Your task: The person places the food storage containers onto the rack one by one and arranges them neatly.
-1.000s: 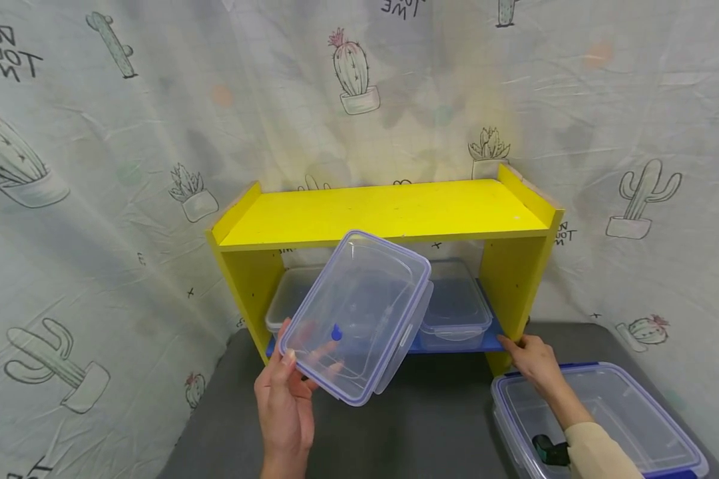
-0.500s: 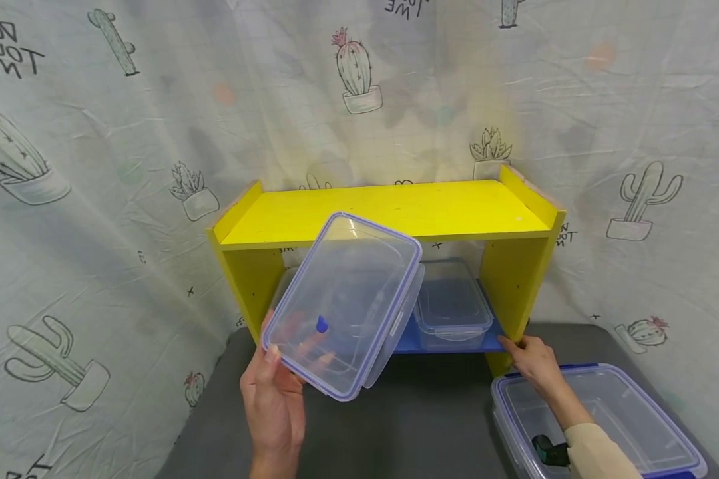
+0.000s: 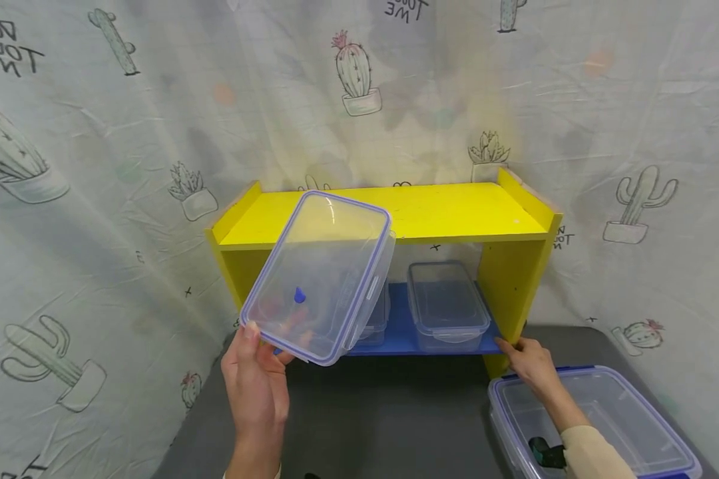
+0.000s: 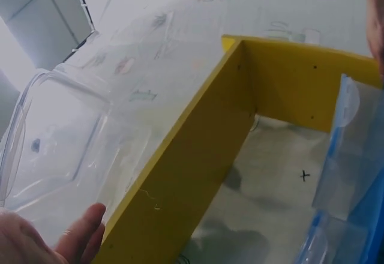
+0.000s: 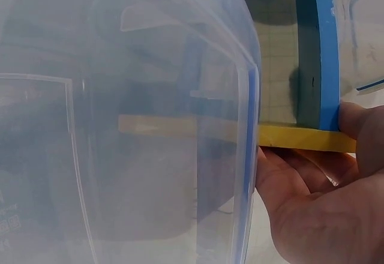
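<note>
My left hand (image 3: 254,392) holds up a clear plastic food container (image 3: 335,266) with a lavender-edged lid, gripping its lower left corner. The container is tilted and overlaps the front of the yellow shelf unit (image 3: 431,211) in the head view. Through it shows a small blue drop-shaped thing (image 3: 299,295). My fingers (image 4: 78,234) lie by the same container in the left wrist view. My right hand (image 3: 536,366) grips the lower front edge of the yellow right side panel (image 3: 509,286). In the right wrist view the thumb is at the blue shelf board (image 5: 328,66), the fingers beneath the yellow panel.
On the blue board stand a clear lidded container (image 3: 449,299) at right and another (image 3: 376,322), partly hidden by the held one. A large clear box (image 3: 623,406) with blue clips sits on the grey table (image 3: 383,412) under my right forearm, a dark object (image 3: 545,454) showing there.
My left hand has moved left and up with the container, uncovering more of the blue board and the containers on it. My right hand has stayed at the side panel.
</note>
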A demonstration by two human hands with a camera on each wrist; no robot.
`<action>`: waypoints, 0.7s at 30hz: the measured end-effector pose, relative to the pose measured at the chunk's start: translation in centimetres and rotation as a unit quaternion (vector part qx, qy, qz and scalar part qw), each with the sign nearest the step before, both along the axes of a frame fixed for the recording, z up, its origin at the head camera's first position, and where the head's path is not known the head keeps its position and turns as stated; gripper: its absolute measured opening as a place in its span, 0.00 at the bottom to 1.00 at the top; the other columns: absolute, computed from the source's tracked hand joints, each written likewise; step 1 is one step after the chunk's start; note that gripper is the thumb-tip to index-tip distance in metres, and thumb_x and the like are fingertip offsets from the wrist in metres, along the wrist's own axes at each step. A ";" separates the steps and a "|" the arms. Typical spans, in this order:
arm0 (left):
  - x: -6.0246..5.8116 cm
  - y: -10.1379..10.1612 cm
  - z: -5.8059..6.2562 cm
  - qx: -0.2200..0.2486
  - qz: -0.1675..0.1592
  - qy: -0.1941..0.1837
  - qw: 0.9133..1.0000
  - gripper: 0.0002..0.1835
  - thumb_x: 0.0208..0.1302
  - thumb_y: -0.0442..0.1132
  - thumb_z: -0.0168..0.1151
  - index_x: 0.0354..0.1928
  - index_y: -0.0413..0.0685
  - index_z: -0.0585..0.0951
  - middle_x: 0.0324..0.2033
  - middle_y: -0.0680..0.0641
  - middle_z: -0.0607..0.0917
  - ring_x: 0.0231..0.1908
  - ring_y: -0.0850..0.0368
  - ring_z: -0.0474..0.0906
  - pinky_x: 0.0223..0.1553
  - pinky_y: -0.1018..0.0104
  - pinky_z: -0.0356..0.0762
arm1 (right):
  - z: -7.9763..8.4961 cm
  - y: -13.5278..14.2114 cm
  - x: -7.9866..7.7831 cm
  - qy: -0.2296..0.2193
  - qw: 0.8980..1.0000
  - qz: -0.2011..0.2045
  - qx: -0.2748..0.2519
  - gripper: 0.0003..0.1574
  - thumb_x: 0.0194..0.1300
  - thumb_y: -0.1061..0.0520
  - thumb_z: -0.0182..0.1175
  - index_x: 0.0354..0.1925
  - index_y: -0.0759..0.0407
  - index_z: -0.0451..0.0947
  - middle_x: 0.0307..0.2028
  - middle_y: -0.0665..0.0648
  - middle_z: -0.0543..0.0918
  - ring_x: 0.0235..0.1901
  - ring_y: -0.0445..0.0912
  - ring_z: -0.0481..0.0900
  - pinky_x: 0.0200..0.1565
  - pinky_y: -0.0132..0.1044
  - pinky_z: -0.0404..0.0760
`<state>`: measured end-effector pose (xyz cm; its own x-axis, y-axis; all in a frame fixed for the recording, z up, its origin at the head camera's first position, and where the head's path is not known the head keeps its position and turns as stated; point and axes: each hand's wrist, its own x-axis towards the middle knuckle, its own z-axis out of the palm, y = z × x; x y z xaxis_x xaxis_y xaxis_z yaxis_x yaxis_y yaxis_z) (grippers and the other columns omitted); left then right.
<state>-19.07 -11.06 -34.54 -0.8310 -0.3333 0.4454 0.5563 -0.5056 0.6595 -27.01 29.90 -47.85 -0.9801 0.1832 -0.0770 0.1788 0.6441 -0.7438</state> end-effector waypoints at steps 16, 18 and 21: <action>-2.5 -1.7 2.4 -0.008 0.022 0.026 0.999 0.23 0.73 0.41 0.52 0.62 0.30 0.72 0.44 0.43 0.85 0.44 0.48 0.87 0.34 0.58 0.83 | 0.0 0.0 -0.1 0.006 1.000 0.001 0.006 0.36 0.71 0.34 0.49 0.42 0.68 0.76 0.28 0.59 0.80 0.27 0.46 0.74 0.27 0.37 0.68; -2.6 -1.8 2.6 -0.011 0.032 0.013 0.999 0.24 0.73 0.44 0.53 0.62 0.32 0.73 0.45 0.44 0.85 0.44 0.49 0.87 0.34 0.59 0.83 | 0.0 0.1 0.0 0.005 1.000 0.001 0.001 0.36 0.71 0.34 0.49 0.42 0.68 0.76 0.27 0.59 0.80 0.26 0.46 0.73 0.27 0.37 0.68; -2.8 -2.0 3.0 0.004 0.030 -0.001 1.000 0.25 0.71 0.45 0.54 0.62 0.33 0.73 0.45 0.44 0.85 0.44 0.49 0.87 0.34 0.59 0.83 | -0.1 0.1 -0.1 0.001 1.000 0.000 -0.005 0.35 0.71 0.35 0.49 0.42 0.68 0.75 0.26 0.58 0.79 0.25 0.46 0.72 0.27 0.36 0.68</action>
